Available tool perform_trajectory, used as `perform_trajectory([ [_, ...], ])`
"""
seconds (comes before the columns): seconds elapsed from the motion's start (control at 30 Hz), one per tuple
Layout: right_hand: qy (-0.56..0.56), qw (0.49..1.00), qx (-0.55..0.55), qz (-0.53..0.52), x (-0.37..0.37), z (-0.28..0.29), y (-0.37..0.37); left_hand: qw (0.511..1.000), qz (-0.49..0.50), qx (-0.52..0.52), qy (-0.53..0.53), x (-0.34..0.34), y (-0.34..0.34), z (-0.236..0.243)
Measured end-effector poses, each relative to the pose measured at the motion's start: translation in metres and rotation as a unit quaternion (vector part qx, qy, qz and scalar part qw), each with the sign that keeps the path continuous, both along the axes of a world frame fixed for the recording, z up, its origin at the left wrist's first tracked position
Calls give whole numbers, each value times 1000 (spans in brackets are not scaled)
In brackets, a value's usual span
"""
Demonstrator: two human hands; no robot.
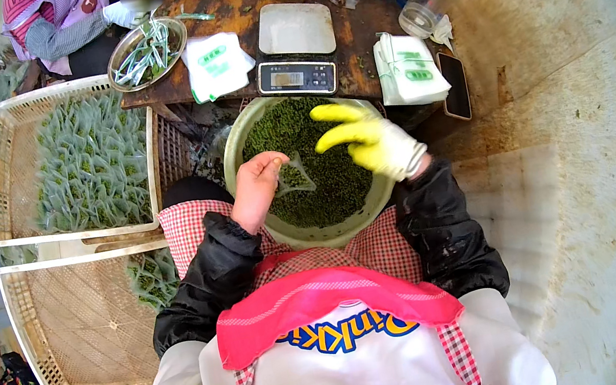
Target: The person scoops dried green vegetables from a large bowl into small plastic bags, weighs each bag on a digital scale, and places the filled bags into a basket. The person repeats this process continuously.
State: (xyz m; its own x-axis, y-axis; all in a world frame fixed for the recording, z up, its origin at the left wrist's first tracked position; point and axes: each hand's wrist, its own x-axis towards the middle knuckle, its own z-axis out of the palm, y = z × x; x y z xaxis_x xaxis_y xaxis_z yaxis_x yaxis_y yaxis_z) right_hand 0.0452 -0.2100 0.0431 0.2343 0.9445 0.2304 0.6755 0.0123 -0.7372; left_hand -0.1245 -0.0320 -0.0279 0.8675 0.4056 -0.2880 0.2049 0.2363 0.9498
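Note:
A pale green round basin (385, 197) full of small green berry-like grains (319, 209) stands at my lap. Over its left part my left hand (256, 187), bare, pinches the edge of a small clear plastic bag (297, 177). The bag hangs at a slant above the grains; whether anything lies inside is hard to make out. My right hand (376, 141) wears a yellow and white glove. It hovers above the basin's right side, fingers stretched apart and slightly blurred, holding nothing and apart from the bag.
Beyond the basin, a wooden table (355, 27) bears a digital scale (295, 34), bag stacks (217, 62), a metal dish (174, 28) and a plastic jar (427, 5). Left stand crates (10, 183) with filled bags (90, 169). A co-worker's sleeve (62, 34) shows at the far left.

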Motion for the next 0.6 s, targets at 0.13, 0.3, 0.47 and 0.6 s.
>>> perform_trajectory([
  [0.13, 240, 955, 85, -153, 32, -51, -19, 995, -73, 67, -6, 21, 13, 33],
  [0.3, -113, 966, -117, -201, 42, -73, -4, 932, -136, 305, -140, 90, 59, 92],
  [0.47, -90, 946, -291, -114, 37, -65, 8, 766, -174, 563, -257, 171, 79, 116],
  [0.6, -58, 924, -374, -64, 31, -54, 8, 759, -75, 630, -150, 170, 64, 90],
])
